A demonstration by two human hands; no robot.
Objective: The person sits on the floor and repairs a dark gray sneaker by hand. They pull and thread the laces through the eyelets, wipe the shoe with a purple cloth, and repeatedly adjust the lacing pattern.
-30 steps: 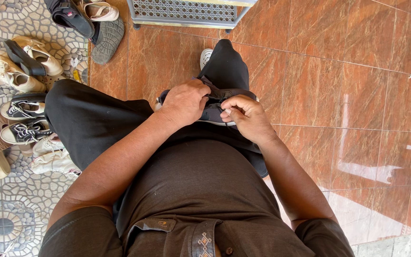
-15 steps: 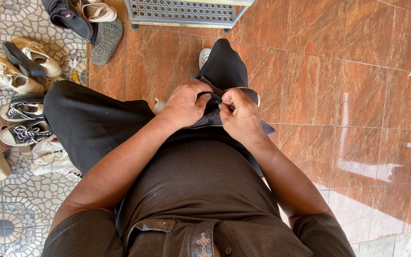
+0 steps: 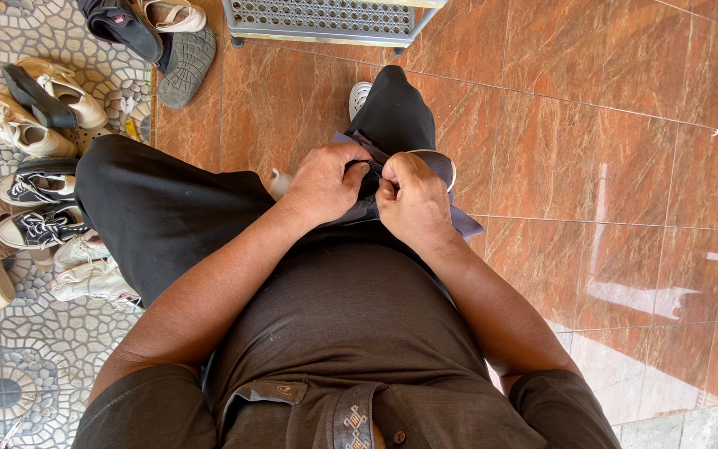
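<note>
I sit looking down at my lap. A dark blue shoe [image 3: 446,170] with a white sole edge rests on my black-trousered knee. My left hand [image 3: 324,181] grips its near left side, fingers curled over the top. Fingers pinched at the shoe's opening, my right hand [image 3: 413,199] presses against the left hand. Both hands cover most of the shoe, so what the fingertips pinch is hidden. A dark flap [image 3: 467,223] of the shoe sticks out under my right wrist.
Several shoes and sandals [image 3: 39,208] lie on the patterned mosaic floor [image 3: 10,366] at left. A metal grate rack [image 3: 326,18] stands at the top. Glossy reddish tiles [image 3: 608,166] fill the right. A white shoe toe [image 3: 360,96] shows beyond my knee.
My right hand has moved left and closed in against my left hand on the shoe. The shoe has turned slightly, with its white sole edge now showing at right.
</note>
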